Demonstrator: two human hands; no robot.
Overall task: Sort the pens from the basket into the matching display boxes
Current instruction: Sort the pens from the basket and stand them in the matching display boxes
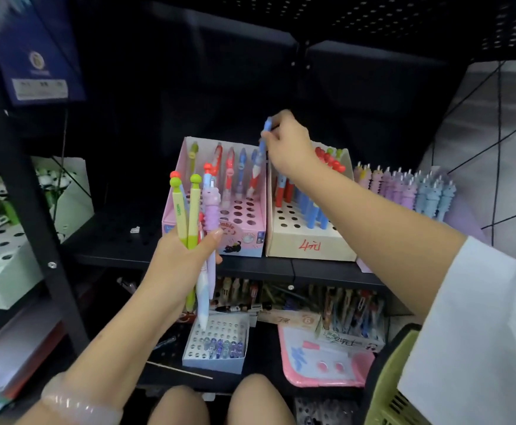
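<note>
Right hand [284,145] pinches a blue pen [264,139] above the pink display box [250,237]; left hand [183,256] grips a bundle of pens [193,210].

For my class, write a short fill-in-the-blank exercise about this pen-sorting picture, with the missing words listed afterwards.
1. The right hand pinches a single ____ pen.
2. The left hand grips a ____ of mixed pens.
3. The box under the right hand has writing on its front in ____ ink.
4. The pink box stands to the ____ of that box.

Missing words: blue; bunch; red; left
</note>
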